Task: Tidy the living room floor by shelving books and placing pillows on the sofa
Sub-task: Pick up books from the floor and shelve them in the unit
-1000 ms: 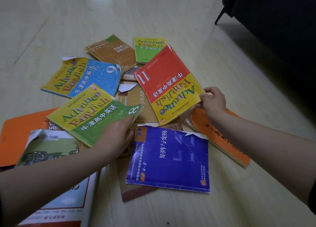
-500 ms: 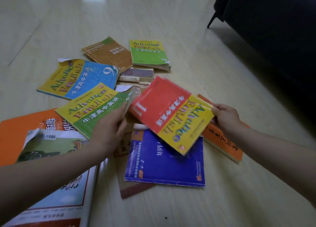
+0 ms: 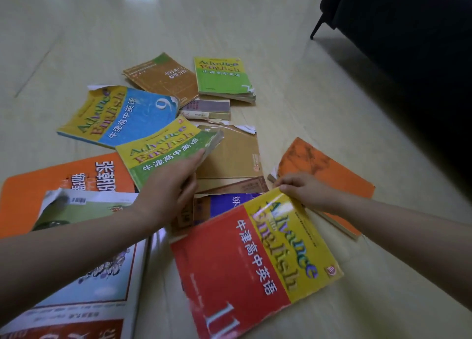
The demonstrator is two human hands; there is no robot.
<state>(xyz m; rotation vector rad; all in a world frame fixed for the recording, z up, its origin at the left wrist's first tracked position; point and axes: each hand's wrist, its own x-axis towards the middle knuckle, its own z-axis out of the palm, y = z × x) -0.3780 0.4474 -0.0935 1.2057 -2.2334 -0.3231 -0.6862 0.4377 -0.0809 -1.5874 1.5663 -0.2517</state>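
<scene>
Gathering is only beginning: right hand is pinching the red book near the person; left hand is gripping the green book. Remaining books are lying on the floor, none shelved.

Floor: pale cream, glossy, with faint seam lines. Book nearest the near edge: red cover with a yellow band, white lettering, numeral 11. Two books: yellow over green. One book: yellow and blue, numeral 9. Far book: brown. Right book: orange, dark mottling. Left book: orange, white characters. Partly covered book: deep blue. Sofa: black.
</scene>
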